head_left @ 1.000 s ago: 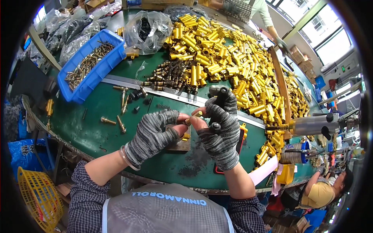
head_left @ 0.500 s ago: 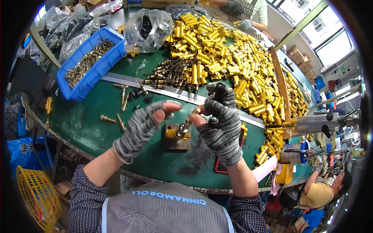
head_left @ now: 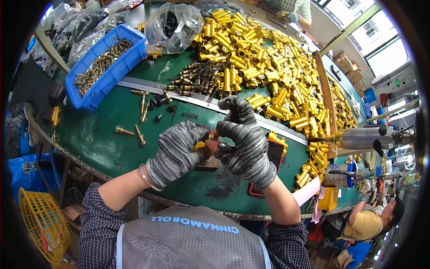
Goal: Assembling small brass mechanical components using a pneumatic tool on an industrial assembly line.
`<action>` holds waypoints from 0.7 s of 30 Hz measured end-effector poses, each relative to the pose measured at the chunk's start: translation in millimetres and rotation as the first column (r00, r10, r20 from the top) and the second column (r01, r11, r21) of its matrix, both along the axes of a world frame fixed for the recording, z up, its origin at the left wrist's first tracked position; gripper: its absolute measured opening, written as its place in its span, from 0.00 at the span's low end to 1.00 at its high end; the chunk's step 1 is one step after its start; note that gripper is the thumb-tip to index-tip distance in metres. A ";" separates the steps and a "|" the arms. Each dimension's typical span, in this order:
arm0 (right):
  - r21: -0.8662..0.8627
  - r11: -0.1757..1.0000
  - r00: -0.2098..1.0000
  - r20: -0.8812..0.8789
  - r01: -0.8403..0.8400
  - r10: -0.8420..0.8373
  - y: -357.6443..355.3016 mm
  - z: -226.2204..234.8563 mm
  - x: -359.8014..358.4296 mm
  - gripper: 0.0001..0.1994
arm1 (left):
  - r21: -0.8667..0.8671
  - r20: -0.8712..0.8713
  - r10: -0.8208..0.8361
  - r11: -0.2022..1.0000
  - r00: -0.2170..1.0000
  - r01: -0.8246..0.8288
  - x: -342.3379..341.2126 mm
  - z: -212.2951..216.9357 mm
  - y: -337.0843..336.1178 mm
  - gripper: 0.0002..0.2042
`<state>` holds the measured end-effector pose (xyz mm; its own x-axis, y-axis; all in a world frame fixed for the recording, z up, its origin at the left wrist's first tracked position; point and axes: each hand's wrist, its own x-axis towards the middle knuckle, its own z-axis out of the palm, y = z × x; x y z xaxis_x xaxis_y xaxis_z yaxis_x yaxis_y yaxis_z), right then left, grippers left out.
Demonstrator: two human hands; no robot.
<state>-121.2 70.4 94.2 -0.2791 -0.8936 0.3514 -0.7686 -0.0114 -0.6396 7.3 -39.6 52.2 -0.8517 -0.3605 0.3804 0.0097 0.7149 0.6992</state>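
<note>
Both my hands wear grey knitted fingerless gloves and meet over a small metal block [head_left: 210,164], which they mostly cover. The fingers of my left hand [head_left: 177,152] close round a slim metal pin [head_left: 211,136] above the block. My right hand [head_left: 247,148] pinches at the same spot from the other side. Curled in its upper fingers is a dark cylindrical part [head_left: 226,102]. Between the left fingers shows a bit of a yellow metal cylinder [head_left: 199,145]. The pin's lower end is hidden by my fingers.
Yellow metal cylinders [head_left: 277,76] are heaped beyond a metal strip, beside dark spring-fitted pins [head_left: 201,78]. A blue bin [head_left: 92,101] of metal pins stands left; loose pins [head_left: 140,134] lie nearby. A red-edged phone [head_left: 274,157] and a mounted power tool [head_left: 363,141] are right. Other people work nearby.
My left hand has moved right and down onto the block and closed its fingers. My right hand has shifted slightly left, meeting it. A loose spring now shows on the table beyond them.
</note>
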 end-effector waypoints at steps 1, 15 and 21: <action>0.001 1.000 1.000 0.002 0.004 -0.004 0.8 -0.9 -0.6 0.11 | 0.020 0.010 -0.001 1.000 1.000 0.001 -0.4 -2.2 -1.7 0.16; 0.055 0.979 0.980 -0.016 0.197 -0.196 19.4 -32.6 14.4 0.16 | 0.314 0.069 -0.036 0.949 0.997 0.013 -5.0 4.1 -1.2 0.08; -0.111 0.983 0.958 -0.232 0.148 -0.170 23.0 -48.5 11.0 0.15 | 0.334 0.135 -0.067 0.942 0.989 0.019 -6.2 14.9 -2.3 0.09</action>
<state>-110.2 93.4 45.7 -0.3126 -0.8056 0.5032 -0.8956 0.0734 -0.4389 1.0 -41.9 67.1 -0.9056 -0.4070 0.1193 -0.0819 0.4438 0.8924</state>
